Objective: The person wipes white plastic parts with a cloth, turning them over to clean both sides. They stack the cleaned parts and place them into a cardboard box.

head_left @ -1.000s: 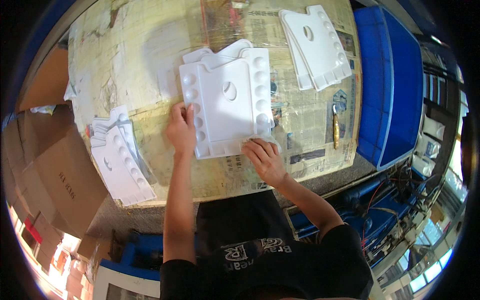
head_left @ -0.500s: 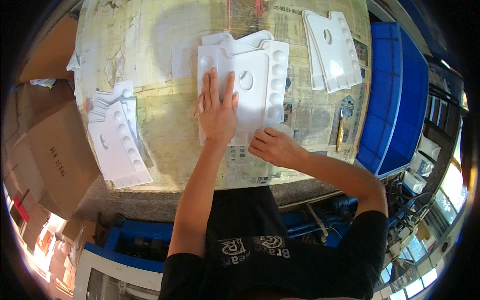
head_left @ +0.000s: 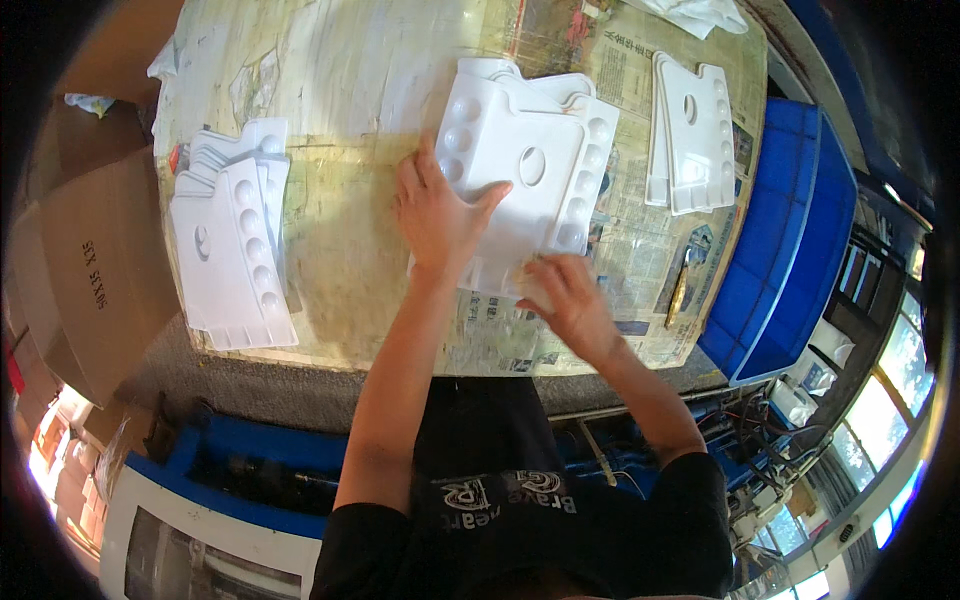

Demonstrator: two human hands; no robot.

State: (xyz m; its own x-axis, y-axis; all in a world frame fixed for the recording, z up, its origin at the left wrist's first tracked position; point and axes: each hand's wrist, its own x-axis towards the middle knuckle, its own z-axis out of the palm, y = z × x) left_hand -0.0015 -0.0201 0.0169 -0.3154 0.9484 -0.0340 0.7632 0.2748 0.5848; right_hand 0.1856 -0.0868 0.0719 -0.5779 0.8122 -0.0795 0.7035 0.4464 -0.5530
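A stack of white plastic paint palettes (head_left: pixel 535 215) lies before me, its top one with round wells along the sides and an oval thumb hole. My left hand (head_left: pixel 440 220) grips the left edge of the top palette, thumb across its face and fingers along its side. At the palette's lower edge is my right hand (head_left: pixel 572 300), fingers curled and slightly blurred. Whatever its fingertips hold there cannot be made out.
More white palettes (head_left: pixel 215 265) are piled at the left of the paper-covered table (head_left: pixel 350 300); others (head_left: pixel 700 150) lie at the far right. A yellow-handled tool (head_left: pixel 679 290) rests near the right edge, beside a blue crate (head_left: pixel 750 250). Cardboard boxes (head_left: pixel 100 270) stand left.
My left hand has gone from lying flat on the top palette to gripping its left edge. My right hand's fingers have loosened slightly at the lower edge. The whole view has shifted.
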